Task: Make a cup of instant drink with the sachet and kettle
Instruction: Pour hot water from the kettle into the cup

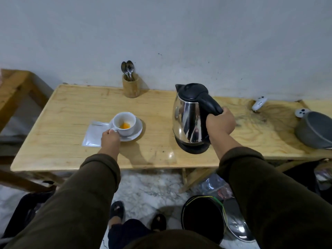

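White cup [125,123] with orange powder sits on its saucer [136,131], center-left; left hand [110,139] pinches its handle. Opened sachet [94,133] lies left. Right hand [220,122] wraps the kettle [190,115] handle, center-right on the table [71,108].

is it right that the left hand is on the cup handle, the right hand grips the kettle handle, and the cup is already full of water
Not quite. In the head view the cup holds only orange powder at its bottom, no water. The rest stands: the left hand is at the cup handle, and the right hand grips the handle of the kettle.
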The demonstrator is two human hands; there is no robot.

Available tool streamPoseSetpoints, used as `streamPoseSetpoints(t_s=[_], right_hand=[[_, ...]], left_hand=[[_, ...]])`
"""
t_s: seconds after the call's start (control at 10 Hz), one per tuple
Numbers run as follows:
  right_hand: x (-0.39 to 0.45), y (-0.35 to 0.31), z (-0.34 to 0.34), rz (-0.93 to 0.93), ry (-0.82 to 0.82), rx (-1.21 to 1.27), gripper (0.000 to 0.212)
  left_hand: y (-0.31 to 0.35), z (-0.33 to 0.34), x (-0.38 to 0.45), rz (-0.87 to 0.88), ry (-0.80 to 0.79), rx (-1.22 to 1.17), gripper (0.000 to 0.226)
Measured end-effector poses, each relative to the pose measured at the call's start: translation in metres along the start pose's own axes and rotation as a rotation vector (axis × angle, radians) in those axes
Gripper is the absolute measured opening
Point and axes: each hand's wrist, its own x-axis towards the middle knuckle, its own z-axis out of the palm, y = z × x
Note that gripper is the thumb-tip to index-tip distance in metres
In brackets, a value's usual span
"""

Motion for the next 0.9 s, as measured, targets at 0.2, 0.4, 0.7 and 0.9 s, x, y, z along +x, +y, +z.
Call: streamPoseSetpoints(t_s=[0.2,0.4,0.7,0.9], right_hand=[[0.001,-0.036,0.006,-0.325,-0.15,-0.268,0.027],[-0.012,-0.06,0.023,-0.501,-0.258,-0.452,0.03],[-0.028,-0.085,0.042,-0.662,-0.343,-0.647,0.024],[-0.032,-0.097,0.048,-0.69,-0.338,-0.691,0.024]], left_hand=[[0.002,-0.003,0.002,-0.049,-0.032,-0.033,0.041],[0.005,-0.01,0.008,-0.03,-0.088,0.038,0.039],[0.003,-0.009,0.01,-0.034,-0.088,-0.039,0.04],[0.004,-0.011,0.01,-0.064,-0.089,-0.066,0.041]])
